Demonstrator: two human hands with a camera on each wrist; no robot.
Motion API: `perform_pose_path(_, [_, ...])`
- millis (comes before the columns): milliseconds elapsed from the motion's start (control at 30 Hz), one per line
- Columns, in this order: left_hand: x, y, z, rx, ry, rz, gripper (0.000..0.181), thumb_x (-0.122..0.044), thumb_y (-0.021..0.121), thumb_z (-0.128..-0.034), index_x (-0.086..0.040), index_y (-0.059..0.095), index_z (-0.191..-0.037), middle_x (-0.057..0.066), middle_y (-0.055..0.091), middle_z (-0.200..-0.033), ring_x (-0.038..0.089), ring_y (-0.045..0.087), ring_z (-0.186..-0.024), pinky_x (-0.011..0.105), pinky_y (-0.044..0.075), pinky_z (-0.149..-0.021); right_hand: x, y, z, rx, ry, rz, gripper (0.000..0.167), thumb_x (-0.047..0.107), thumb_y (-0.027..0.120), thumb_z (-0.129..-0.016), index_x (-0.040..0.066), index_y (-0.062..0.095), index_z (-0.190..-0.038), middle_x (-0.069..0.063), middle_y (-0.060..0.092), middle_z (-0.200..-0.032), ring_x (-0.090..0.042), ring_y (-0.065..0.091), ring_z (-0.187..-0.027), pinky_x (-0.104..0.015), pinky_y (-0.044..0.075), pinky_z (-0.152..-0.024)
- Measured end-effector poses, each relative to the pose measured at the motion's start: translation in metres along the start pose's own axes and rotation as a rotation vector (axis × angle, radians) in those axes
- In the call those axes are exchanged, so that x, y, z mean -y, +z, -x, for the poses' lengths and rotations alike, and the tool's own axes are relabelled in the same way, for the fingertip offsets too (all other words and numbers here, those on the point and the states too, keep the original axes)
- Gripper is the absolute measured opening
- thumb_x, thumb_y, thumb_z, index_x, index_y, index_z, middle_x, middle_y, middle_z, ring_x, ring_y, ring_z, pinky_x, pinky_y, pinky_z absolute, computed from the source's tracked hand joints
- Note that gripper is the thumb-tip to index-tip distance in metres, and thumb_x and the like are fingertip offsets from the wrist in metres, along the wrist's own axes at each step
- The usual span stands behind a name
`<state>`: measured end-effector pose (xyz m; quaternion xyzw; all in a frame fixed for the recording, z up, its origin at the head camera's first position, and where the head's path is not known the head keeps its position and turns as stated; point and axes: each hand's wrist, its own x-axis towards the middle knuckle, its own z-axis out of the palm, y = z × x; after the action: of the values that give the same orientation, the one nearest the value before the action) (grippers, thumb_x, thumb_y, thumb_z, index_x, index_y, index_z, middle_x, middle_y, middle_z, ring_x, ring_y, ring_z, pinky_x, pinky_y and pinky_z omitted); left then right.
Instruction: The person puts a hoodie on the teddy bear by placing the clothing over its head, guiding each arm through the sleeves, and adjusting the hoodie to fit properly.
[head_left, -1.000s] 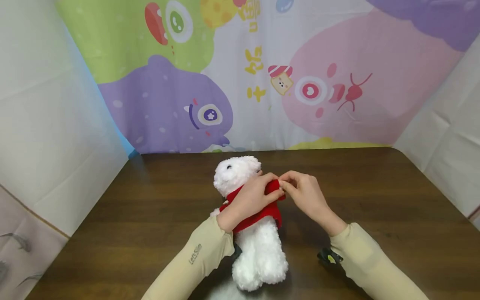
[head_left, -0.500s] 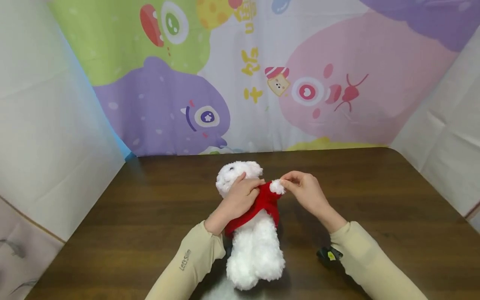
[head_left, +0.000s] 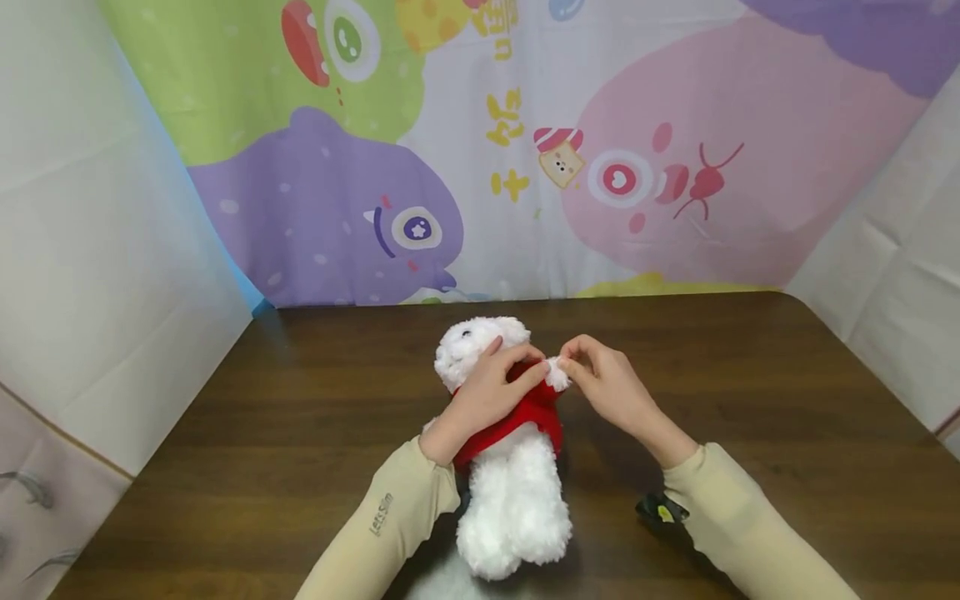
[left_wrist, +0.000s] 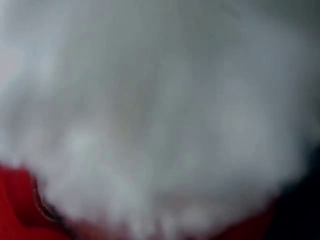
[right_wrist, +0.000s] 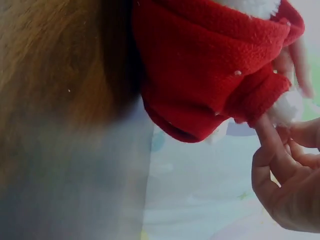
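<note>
A white plush dog (head_left: pixel 517 500) in a red fleece top (head_left: pixel 517 417) lies on its back, head toward the far side. My left hand (head_left: pixel 491 387) lies across its chest, thumb and index finger gripping the red sleeve near the cuff. My right hand (head_left: pixel 611 387) pinches the white fluffy paw (head_left: pixel 557 375) that sticks out of that sleeve. The right wrist view shows the red sleeve (right_wrist: pixel 257 97) and the pinching right fingers (right_wrist: pixel 275 150) up close. Blurred white fur (left_wrist: pixel 150 125) fills most of the left wrist view, hiding the left fingers.
The plush dog lies on a dark brown wooden table (head_left: pixel 300 400). Behind the table hangs a cartoon-printed cloth (head_left: pixel 510 250), with pale cloth walls (head_left: pixel 97 208) at both sides. A pale, greyish patch (head_left: pixel 442 583) shows at the near edge below the dog's feet.
The white paw now shows beyond the red cuff, where the sleeve covered it before. My left hand moved left off the sleeve, then its thumb and index came back to it.
</note>
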<state>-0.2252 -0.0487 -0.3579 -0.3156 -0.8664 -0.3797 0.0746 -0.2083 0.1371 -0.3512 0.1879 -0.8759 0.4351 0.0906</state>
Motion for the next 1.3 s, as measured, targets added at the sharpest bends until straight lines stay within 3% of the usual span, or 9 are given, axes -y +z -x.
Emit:
perform_pose_path(167, [0.002, 0.000, -0.003, -0.007, 0.034, 0.054, 0.019, -0.011, 0.051, -0.0905, -0.011, 0.062, -0.106, -0.001, 0.064, -0.104, 0.014, 0.057, -0.103, 0.042, 0.010, -0.112, 0.002, 0.000, 0.000, -0.023, 0.011, -0.009, 0.012, 0.016, 0.058, -0.089, 0.006, 0.057, -0.094, -0.004, 0.054, -0.073, -0.014, 0.044, -0.055, -0.025, 0.040, -0.052])
perform_pose_path(300, [0.003, 0.000, -0.004, -0.030, 0.038, 0.001, 0.019, -0.005, 0.051, -0.0865, -0.009, 0.064, -0.100, 0.001, 0.066, -0.096, 0.015, 0.059, -0.093, 0.040, 0.017, -0.111, 0.002, -0.002, 0.001, -0.034, 0.016, -0.003, 0.011, 0.015, 0.059, -0.088, 0.007, 0.058, -0.094, -0.005, 0.054, -0.073, -0.014, 0.043, -0.054, -0.024, 0.039, -0.050])
perform_pose_path(500, [0.002, -0.001, 0.001, -0.007, 0.010, -0.098, 0.019, -0.010, 0.052, -0.0860, -0.008, 0.064, -0.100, 0.003, 0.067, -0.099, 0.017, 0.060, -0.096, 0.035, 0.020, -0.111, 0.002, -0.006, 0.001, -0.032, 0.042, -0.019, 0.013, 0.014, 0.059, -0.088, 0.003, 0.058, -0.095, -0.008, 0.055, -0.077, -0.013, 0.041, -0.052, -0.025, 0.038, -0.048])
perform_pose_path(633, [-0.003, 0.001, 0.004, 0.003, -0.007, -0.175, 0.025, -0.026, 0.057, -0.0845, -0.011, 0.061, -0.104, -0.001, 0.065, -0.103, 0.014, 0.058, -0.099, 0.038, 0.017, -0.111, 0.002, -0.006, 0.001, -0.013, 0.062, -0.032, 0.015, 0.015, 0.059, -0.088, 0.002, 0.058, -0.096, -0.009, 0.057, -0.081, -0.013, 0.042, -0.052, -0.024, 0.039, -0.049])
perform_pose_path(767, [-0.013, 0.010, 0.006, -0.066, -0.049, -0.226, 0.032, -0.036, 0.062, -0.0810, -0.014, 0.060, -0.105, -0.003, 0.064, -0.102, 0.013, 0.057, -0.101, 0.044, 0.016, -0.110, 0.005, -0.003, 0.002, -0.012, 0.051, -0.036, 0.014, 0.015, 0.059, -0.088, 0.003, 0.059, -0.095, -0.008, 0.059, -0.082, -0.014, 0.045, -0.058, -0.024, 0.040, -0.053])
perform_pose_path(867, [-0.018, 0.020, 0.008, -0.137, -0.093, -0.266, 0.029, -0.030, 0.063, -0.0792, -0.015, 0.061, -0.104, -0.001, 0.063, -0.104, 0.015, 0.055, -0.105, 0.046, 0.015, -0.110, 0.009, -0.001, 0.003, -0.013, 0.025, -0.042, 0.012, 0.015, 0.059, -0.088, 0.005, 0.058, -0.094, -0.006, 0.058, -0.079, -0.016, 0.047, -0.061, -0.024, 0.040, -0.054])
perform_pose_path(967, [-0.022, 0.026, 0.008, -0.163, -0.119, -0.342, 0.028, -0.026, 0.063, -0.0772, -0.013, 0.062, -0.103, 0.000, 0.063, -0.105, 0.017, 0.054, -0.106, 0.046, 0.014, -0.110, 0.011, -0.001, 0.003, -0.029, 0.009, -0.047, 0.010, 0.014, 0.059, -0.088, 0.004, 0.058, -0.093, -0.006, 0.058, -0.079, -0.016, 0.046, -0.062, -0.024, 0.039, -0.054])
perform_pose_path(1133, [-0.023, 0.026, 0.008, -0.119, -0.164, -0.422, 0.028, -0.026, 0.061, -0.0783, -0.010, 0.062, -0.100, 0.003, 0.062, -0.110, 0.019, 0.051, -0.110, 0.042, 0.014, -0.110, 0.005, -0.005, -0.001, -0.028, 0.052, -0.132, 0.013, 0.010, 0.057, -0.089, -0.002, 0.057, -0.094, -0.010, 0.060, -0.083, -0.011, 0.048, -0.064, -0.021, 0.039, -0.056])
perform_pose_path(1300, [-0.020, 0.024, 0.008, -0.040, -0.157, -0.437, 0.021, -0.027, 0.057, -0.0828, -0.009, 0.060, -0.094, 0.003, 0.062, -0.107, 0.021, 0.051, -0.108, 0.042, 0.013, -0.111, 0.003, -0.008, -0.002, 0.052, 0.082, -0.149, 0.021, 0.017, 0.054, -0.091, -0.002, 0.053, -0.101, -0.010, 0.057, -0.089, -0.014, 0.050, -0.072, -0.024, 0.042, -0.063])
